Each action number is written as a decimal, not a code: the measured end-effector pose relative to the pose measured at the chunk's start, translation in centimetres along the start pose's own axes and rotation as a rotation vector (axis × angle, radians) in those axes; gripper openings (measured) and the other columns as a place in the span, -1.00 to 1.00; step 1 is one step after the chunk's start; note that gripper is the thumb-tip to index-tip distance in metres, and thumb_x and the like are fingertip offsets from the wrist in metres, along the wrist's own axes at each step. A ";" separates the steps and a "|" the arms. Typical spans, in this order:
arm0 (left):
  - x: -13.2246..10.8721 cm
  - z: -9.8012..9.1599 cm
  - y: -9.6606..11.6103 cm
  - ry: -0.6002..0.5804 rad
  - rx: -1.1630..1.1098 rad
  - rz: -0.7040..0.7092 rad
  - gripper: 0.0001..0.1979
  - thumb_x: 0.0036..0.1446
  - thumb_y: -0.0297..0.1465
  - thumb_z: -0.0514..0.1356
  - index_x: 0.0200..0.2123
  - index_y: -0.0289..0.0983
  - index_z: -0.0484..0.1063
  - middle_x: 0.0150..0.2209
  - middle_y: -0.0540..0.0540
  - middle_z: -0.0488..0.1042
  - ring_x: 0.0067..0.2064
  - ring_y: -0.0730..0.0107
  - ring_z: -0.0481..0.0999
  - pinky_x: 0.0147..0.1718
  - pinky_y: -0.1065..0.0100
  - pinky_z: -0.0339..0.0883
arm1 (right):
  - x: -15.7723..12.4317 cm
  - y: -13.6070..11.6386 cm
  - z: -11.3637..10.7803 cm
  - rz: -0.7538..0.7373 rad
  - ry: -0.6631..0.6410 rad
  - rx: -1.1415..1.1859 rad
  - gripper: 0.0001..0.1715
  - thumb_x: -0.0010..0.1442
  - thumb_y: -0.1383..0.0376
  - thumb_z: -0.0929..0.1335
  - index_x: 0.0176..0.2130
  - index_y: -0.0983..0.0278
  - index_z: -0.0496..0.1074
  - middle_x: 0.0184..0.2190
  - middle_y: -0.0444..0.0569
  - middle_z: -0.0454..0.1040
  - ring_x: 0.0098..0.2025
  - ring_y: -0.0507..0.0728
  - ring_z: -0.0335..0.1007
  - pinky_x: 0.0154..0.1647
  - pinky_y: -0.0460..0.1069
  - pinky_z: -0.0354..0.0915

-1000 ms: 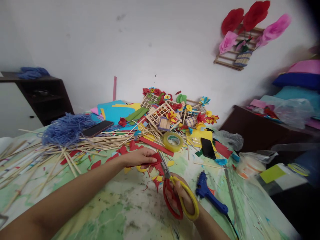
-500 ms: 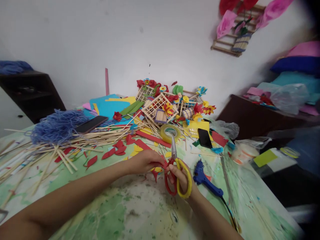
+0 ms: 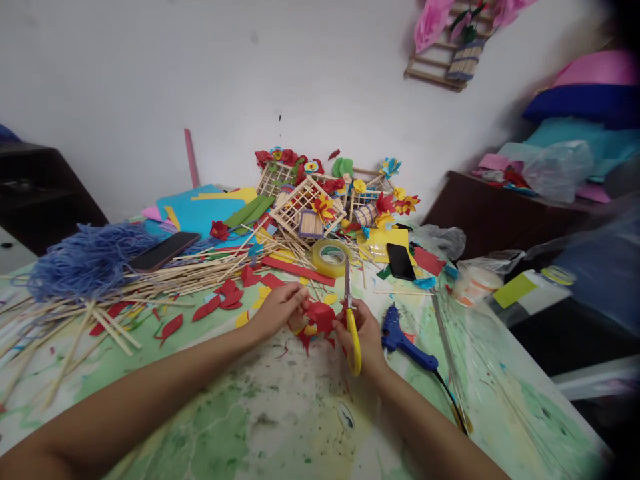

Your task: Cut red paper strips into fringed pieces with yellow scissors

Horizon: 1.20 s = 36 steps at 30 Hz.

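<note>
In the head view my left hand (image 3: 277,309) pinches the left edge of a piece of red paper (image 3: 321,316) with its fingertips. My right hand (image 3: 366,338) is closed round a pair of scissors (image 3: 353,343) with a yellow handle, blades pointing away from me. Its thumb and fingertips also meet the right edge of the red paper. Small red and yellow scraps lie on the table just beneath the paper. Left of my left hand are several cut red petals (image 3: 230,293).
Beyond my hands lie a tape roll (image 3: 320,257), thin bamboo sticks (image 3: 200,279) and stick frames with paper flowers (image 3: 300,207). A blue glue gun (image 3: 407,343) is at the right, near a phone (image 3: 400,261). Blue yarn (image 3: 90,260) and another phone (image 3: 166,251) are left.
The red paper has come into fuller view, spread between both hands. The scissors have turned so one handle loop is seen nearly edge-on. The whole view has shifted slightly.
</note>
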<state>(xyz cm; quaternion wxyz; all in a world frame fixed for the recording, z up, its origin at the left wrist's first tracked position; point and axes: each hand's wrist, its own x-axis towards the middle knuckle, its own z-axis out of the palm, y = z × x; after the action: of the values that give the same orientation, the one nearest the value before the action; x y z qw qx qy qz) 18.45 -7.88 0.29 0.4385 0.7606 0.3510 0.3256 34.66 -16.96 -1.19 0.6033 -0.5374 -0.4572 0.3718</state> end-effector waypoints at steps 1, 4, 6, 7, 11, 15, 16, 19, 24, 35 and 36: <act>-0.1 0.2 0.1 -0.048 -0.058 -0.044 -0.65 0.15 -0.14 -0.02 -0.31 -0.29 0.38 -0.42 -0.05 0.44 -0.38 0.36 0.43 -0.38 0.37 0.28 | 0.0 0.0 0.0 -0.010 0.002 -0.006 -0.59 -0.12 0.33 0.38 -0.21 0.23 0.26 -0.55 -0.23 0.33 -0.56 -0.04 0.24 -0.59 -0.15 0.17; -0.3 0.6 0.3 -0.106 -0.084 -0.057 -0.64 0.08 -0.11 0.05 -0.23 -0.27 0.38 -0.29 -0.07 0.44 -0.28 0.34 0.42 -0.32 0.38 0.28 | -0.1 0.2 0.1 -0.035 0.006 -0.018 -0.61 -0.11 0.32 0.38 -0.21 0.23 0.27 -0.56 -0.24 0.34 -0.58 -0.03 0.24 -0.59 -0.14 0.18; -0.5 0.6 0.5 -0.021 -0.010 0.005 -0.63 0.05 -0.13 0.10 -0.15 -0.24 0.35 -0.16 -0.11 0.39 -0.15 0.29 0.39 -0.21 0.34 0.26 | -0.1 0.4 0.0 -0.057 0.028 -0.024 -0.60 -0.10 0.33 0.38 -0.20 0.22 0.27 -0.55 -0.24 0.33 -0.57 -0.03 0.24 -0.56 -0.13 0.20; -0.6 0.6 0.5 0.049 0.031 0.040 -0.62 0.03 -0.14 0.12 -0.14 -0.23 0.34 -0.12 -0.12 0.35 -0.11 0.27 0.36 -0.17 0.31 0.24 | -0.1 0.4 0.0 -0.070 0.049 -0.026 -0.61 -0.09 0.33 0.38 -0.19 0.21 0.26 -0.54 -0.24 0.33 -0.55 -0.03 0.25 -0.54 -0.12 0.21; -0.7 0.7 0.3 0.137 -0.047 0.074 -0.69 0.01 -0.17 0.17 -0.24 -0.26 0.33 -0.29 -0.07 0.36 -0.25 0.35 0.36 -0.26 0.34 0.25 | 0.0 0.5 -0.2 -0.118 0.141 -0.043 -0.66 -0.05 0.32 0.38 -0.24 0.20 0.24 -0.48 -0.21 0.32 -0.46 -0.02 0.28 -0.45 -0.11 0.23; -0.7 1.8 -0.4 -0.066 -0.306 -0.031 -0.66 -0.10 -0.24 0.27 -0.26 -0.28 0.32 -0.35 -0.03 0.39 -0.31 0.41 0.39 -0.33 0.41 0.27 | -0.1 0.5 0.0 -0.109 0.100 -0.066 -0.63 -0.04 0.25 0.37 -0.21 0.21 0.22 -0.50 -0.21 0.32 -0.51 -0.02 0.26 -0.52 -0.12 0.23; -0.7 2.0 -0.6 -0.075 -0.339 -0.065 -0.66 -0.12 -0.26 0.28 -0.28 -0.29 0.32 -0.36 -0.03 0.40 -0.32 0.43 0.40 -0.34 0.42 0.27 | -0.1 0.6 0.1 -0.098 0.073 -0.076 -0.61 -0.04 0.23 0.37 -0.19 0.21 0.22 -0.49 -0.21 0.32 -0.52 -0.02 0.26 -0.54 -0.12 0.22; -0.5 2.4 -1.2 -0.056 -0.348 -0.110 -0.74 -0.12 -0.27 0.28 -0.41 -0.31 0.34 -0.45 0.01 0.39 -0.42 0.50 0.38 -0.43 0.46 0.24 | 0.1 0.6 -0.1 -0.073 0.005 -0.185 -0.55 -0.03 0.17 0.37 -0.15 0.23 0.22 -0.49 -0.18 0.36 -0.54 0.00 0.28 -0.58 -0.12 0.22; 0.2 1.8 -1.6 -0.007 -0.366 -0.274 -0.71 -0.07 -0.17 0.21 -0.44 -0.26 0.27 -0.70 0.12 0.31 -0.68 0.54 0.27 -0.66 0.50 0.10 | 1.2 0.1 -2.0 -0.088 -0.023 -0.677 -0.59 -0.01 0.14 0.35 -0.15 0.24 0.30 -0.51 -0.14 0.42 -0.50 0.05 0.32 -0.53 -0.10 0.17; -0.1 1.5 0.0 0.046 -0.766 -0.349 -0.81 -0.05 -0.36 0.26 -0.41 -0.34 0.34 -0.48 0.01 0.43 -0.50 0.54 0.44 -0.43 0.47 0.36 | 0.9 -1.6 -3.1 -0.289 -0.019 -1.205 -0.70 0.03 0.27 0.32 -0.19 0.30 0.41 -0.33 0.16 0.47 -0.24 0.24 0.34 -0.28 0.04 0.17; -0.4 1.7 0.4 0.027 -0.822 -0.385 -0.84 -0.04 -0.40 0.25 -0.38 -0.34 0.35 -0.46 0.00 0.44 -0.47 0.54 0.45 -0.41 0.47 0.38 | 0.7 -1.9 -2.9 -0.342 -0.020 -1.218 -0.67 0.05 0.27 0.31 -0.15 0.31 0.40 -0.26 0.18 0.45 -0.17 0.25 0.31 -0.22 0.06 0.17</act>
<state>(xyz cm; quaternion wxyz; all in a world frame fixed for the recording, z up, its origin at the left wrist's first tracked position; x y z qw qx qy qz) 19.69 -9.05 -0.13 0.7520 0.4399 0.3335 0.3603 37.51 -17.43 0.83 0.2358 -0.7003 -0.6719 -0.0515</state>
